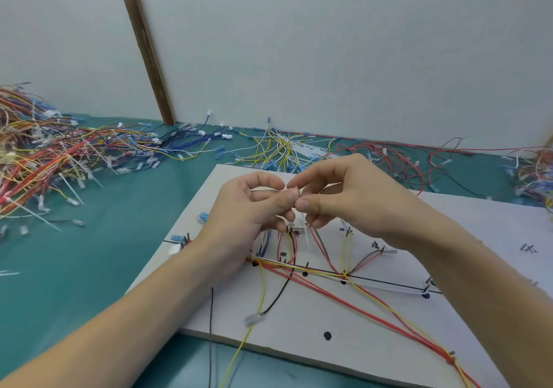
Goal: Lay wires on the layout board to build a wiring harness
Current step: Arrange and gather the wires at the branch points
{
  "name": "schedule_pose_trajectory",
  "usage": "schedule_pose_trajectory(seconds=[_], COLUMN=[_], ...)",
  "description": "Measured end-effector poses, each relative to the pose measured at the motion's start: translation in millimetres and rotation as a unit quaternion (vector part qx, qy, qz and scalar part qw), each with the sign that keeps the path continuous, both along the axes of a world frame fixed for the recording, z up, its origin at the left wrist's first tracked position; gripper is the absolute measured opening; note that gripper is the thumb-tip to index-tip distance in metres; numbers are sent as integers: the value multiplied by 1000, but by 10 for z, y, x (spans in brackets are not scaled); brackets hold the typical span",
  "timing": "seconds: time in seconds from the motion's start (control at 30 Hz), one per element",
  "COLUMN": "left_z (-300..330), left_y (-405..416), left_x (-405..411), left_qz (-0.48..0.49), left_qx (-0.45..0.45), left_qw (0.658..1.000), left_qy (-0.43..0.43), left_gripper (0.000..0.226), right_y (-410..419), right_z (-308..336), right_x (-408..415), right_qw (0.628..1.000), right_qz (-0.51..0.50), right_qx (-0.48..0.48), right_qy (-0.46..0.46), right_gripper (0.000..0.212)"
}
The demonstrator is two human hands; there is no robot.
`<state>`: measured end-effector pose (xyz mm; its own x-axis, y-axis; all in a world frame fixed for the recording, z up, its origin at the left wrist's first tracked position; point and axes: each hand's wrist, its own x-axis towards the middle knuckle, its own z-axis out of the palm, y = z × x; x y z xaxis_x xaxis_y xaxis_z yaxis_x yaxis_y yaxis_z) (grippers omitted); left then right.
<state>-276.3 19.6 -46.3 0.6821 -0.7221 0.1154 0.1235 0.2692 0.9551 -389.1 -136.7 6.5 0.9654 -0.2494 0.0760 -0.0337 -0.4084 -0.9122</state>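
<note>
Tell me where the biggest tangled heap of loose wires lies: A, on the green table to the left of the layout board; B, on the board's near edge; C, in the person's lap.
A: the dense multicoloured wire heap lies on the green table, left of the layout board.

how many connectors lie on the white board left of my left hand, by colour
blue plastic connectors: 2
white multi-pin plastic connector: 1
total: 3
</note>
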Motion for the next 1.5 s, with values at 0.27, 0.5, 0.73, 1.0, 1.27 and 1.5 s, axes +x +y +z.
schedule_pose_trajectory(seconds=[0.27, 0.5, 0.73, 1.0, 1.27, 1.5], left_z=[61, 45, 5, -38, -57, -24], left_y=[77, 192, 165, 87, 18, 55], left_x=[73, 193, 116, 39, -76, -41], left_qz=[5, 69, 13, -5, -3, 7], left_qx=[47, 192, 222, 224, 241, 247], left_qw=[998, 884, 836, 824, 818, 846], left_qy=[-49, -421, -501, -521, -522, -472], left_gripper=[21, 11, 13, 14, 12, 16], right_y=[-33, -260, -241, -171, -78, -64], right_z=[-106, 50, 8, 70, 53, -20], right_x=[32, -76, -95, -150, -160, -143], right_qw=[994, 994, 991, 993, 983, 979], right_qz=[-57, -87, -97, -72, -67, -46], right_qx=[85, 55, -3, -13, -87, -122], right_qy=[-22, 42, 92, 94, 144, 155], right_gripper=[11, 5, 5, 7, 7, 6])
